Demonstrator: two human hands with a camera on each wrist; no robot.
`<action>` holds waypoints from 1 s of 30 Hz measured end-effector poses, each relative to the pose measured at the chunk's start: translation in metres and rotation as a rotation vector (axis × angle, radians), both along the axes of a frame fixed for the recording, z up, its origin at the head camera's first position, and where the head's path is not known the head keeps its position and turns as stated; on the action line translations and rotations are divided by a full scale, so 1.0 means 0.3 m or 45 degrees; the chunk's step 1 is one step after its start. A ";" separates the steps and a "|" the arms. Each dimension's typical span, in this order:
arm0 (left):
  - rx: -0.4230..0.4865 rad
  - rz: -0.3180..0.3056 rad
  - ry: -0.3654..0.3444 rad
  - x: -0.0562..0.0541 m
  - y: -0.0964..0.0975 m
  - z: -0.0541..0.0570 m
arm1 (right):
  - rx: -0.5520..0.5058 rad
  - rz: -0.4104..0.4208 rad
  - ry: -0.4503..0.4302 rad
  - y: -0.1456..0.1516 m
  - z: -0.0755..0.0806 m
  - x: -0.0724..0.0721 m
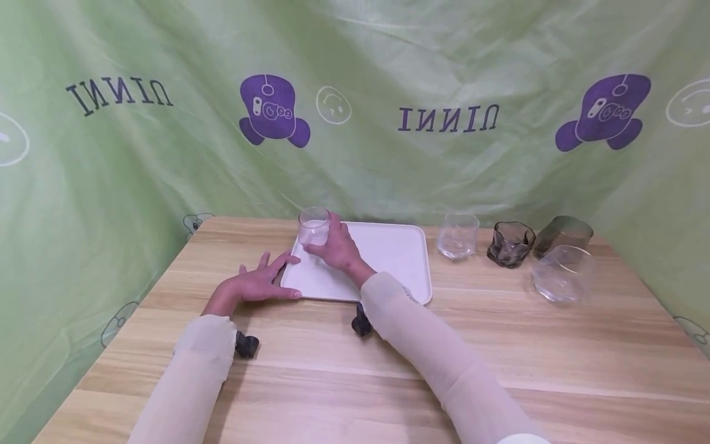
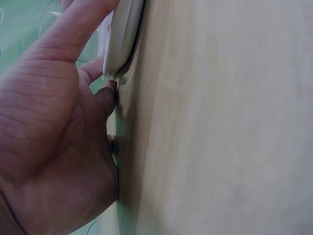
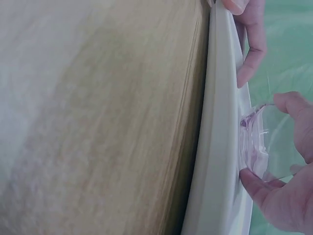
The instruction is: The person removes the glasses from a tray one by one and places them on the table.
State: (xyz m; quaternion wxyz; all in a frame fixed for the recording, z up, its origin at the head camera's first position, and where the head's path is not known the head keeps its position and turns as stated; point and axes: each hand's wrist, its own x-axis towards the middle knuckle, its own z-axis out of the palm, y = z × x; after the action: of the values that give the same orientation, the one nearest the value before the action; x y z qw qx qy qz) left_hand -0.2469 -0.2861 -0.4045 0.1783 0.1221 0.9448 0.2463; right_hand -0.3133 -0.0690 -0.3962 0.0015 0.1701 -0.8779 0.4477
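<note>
My right hand (image 1: 339, 246) grips a clear drinking glass (image 1: 314, 228) at the far left corner of a white rectangular tray (image 1: 388, 259). In the right wrist view, thumb and fingers close around the glass (image 3: 254, 147) from either side, its base low against the tray (image 3: 210, 161). My left hand (image 1: 255, 285) is at the tray's near left corner, fingers spread and mostly straight. Its thumb reaches the front rim while the index finger lies along the left rim. The left wrist view shows the palm (image 2: 44, 127) beside the tray edge (image 2: 124, 39), low over the wooden table.
Right of the tray stands a clear faceted glass (image 1: 458, 237). Beyond it are a dark wavy glass (image 1: 510, 245), a dark tinted glass (image 1: 566, 233) lying tilted, and a clear round glass (image 1: 563, 276). A green printed curtain (image 1: 360, 166) hangs behind the wooden table (image 1: 310, 382).
</note>
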 end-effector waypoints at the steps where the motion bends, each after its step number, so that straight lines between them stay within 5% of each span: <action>1: 0.002 0.000 0.000 0.001 0.000 -0.001 | 0.002 -0.001 -0.002 -0.001 -0.002 0.000; 30: 0.008 0.020 0.014 0.004 -0.002 -0.009 | -0.044 0.018 0.042 0.025 0.011 -0.003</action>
State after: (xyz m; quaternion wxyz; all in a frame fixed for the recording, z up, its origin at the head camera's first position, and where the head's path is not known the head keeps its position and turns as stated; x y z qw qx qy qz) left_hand -0.2456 -0.2866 -0.4072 0.1710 0.1166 0.9459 0.2499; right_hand -0.3141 -0.0614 -0.3930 0.0157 0.1834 -0.8687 0.4599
